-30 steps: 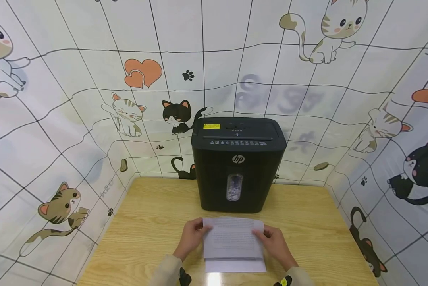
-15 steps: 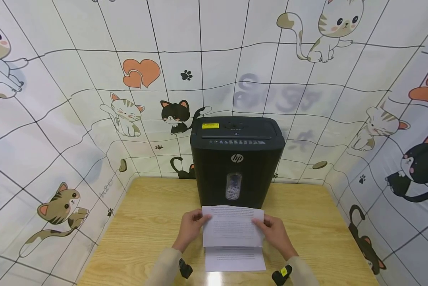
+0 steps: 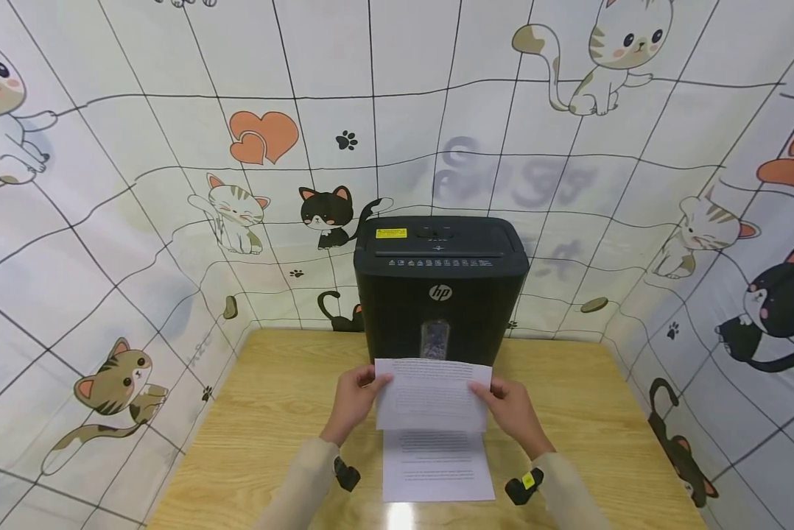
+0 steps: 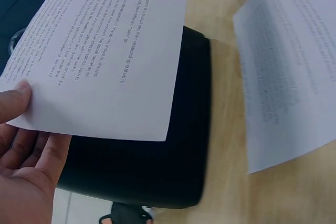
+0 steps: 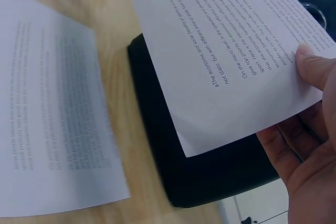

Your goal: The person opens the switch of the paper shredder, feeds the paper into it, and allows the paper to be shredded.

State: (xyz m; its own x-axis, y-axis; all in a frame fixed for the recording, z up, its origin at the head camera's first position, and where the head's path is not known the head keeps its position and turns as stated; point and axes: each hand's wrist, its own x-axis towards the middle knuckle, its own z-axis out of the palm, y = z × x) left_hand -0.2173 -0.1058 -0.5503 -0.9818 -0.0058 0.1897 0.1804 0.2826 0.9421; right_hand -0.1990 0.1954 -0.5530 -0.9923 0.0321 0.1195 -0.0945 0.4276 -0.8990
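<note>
1. Head view, ctr: shredder (image 3: 440, 293) set toward rear of table (image 3: 278, 397), backed by wall covering (image 3: 397, 125), which is also seen along L & R sides.
2. Lower ctr: held sheet (image 3: 433, 395) seen in front of shredder; shredder's btm front hidden by it.
3. Held sheet gripped btwn L hand (image 3: 354, 399) at its L edge & R hand (image 3: 513, 414) at its R edge.
4. Btm ctr: loose sheet (image 3: 438, 470) laid on table, nearer frame's btm edge; its top end covered from view by held sheet.
5. L wrist view: held sheet seen upper L, shredder behind; loose sheet placed R.
6. R wrist view: held sheet seen upper R, shredder behind; loose sheet placed L.
</note>
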